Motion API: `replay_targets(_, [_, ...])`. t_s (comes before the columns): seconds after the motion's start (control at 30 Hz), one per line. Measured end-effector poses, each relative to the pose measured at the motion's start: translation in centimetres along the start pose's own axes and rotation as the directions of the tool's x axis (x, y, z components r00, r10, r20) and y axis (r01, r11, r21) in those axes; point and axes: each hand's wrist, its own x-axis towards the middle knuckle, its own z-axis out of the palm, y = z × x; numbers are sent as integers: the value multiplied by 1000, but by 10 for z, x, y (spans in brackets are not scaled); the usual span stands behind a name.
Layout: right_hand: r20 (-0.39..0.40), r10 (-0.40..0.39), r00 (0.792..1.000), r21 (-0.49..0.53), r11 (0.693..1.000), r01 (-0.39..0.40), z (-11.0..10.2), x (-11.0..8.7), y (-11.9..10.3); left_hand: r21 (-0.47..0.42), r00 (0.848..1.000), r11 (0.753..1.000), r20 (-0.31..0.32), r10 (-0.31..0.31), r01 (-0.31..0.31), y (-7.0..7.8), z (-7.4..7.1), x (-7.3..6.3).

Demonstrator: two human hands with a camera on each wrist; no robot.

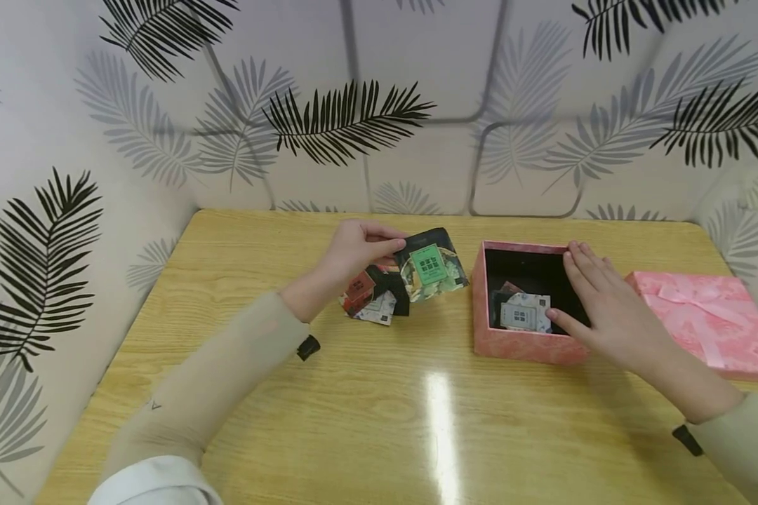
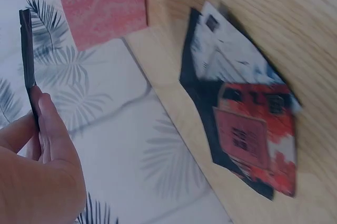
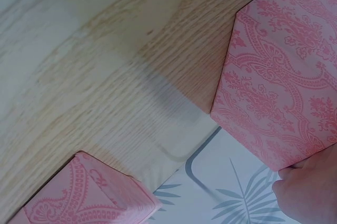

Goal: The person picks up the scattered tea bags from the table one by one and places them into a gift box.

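Observation:
My left hand [image 1: 350,256] pinches a black packet [image 1: 431,270] with a green label by its upper left corner, above the table left of a pink box [image 1: 518,347]. In the left wrist view that packet [image 2: 27,50] appears edge-on. Below the hand lie loose packets: a red one [image 2: 253,134], a white one [image 2: 231,50] and black ones partly covered. Across the right side of the open box rests my right hand [image 1: 619,322], its fingers stretched along the rim and its thumb over the near side. Inside the box is a white-labelled packet [image 1: 523,313] with others partly hidden under it.
A pink lid [image 1: 714,319] with a ribbon bow lies right of the box. All of this is on a wooden table [image 1: 354,414]. Behind it stands a wall [image 1: 429,168] with leaf patterns.

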Motion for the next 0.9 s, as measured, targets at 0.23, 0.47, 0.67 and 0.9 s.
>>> replay_targets(0.23, [1, 7, 1000, 8, 1000, -7, 0, -1, 0, -11, 997, 1000, 70, 30, -29, 21, 37, 9])
replay_targets(0.47, [-9, 0, 1000, 7, 1000, 0, 1, 1, 0, -17, 983, 997, 166, 81, -79, 38, 73, 18])
replay_targets(0.67, [-32, -14, 999, 22, 1000, 14, 2, 2, 3, -5, 970, 990, 197, 140, -142, 40, 100, 25])
replay_targets(0.9, [-27, 10, 1000, 34, 999, -10, 3, 3, 3, 67, 966, 982, 200, 162, -179, 38, 122, 32])
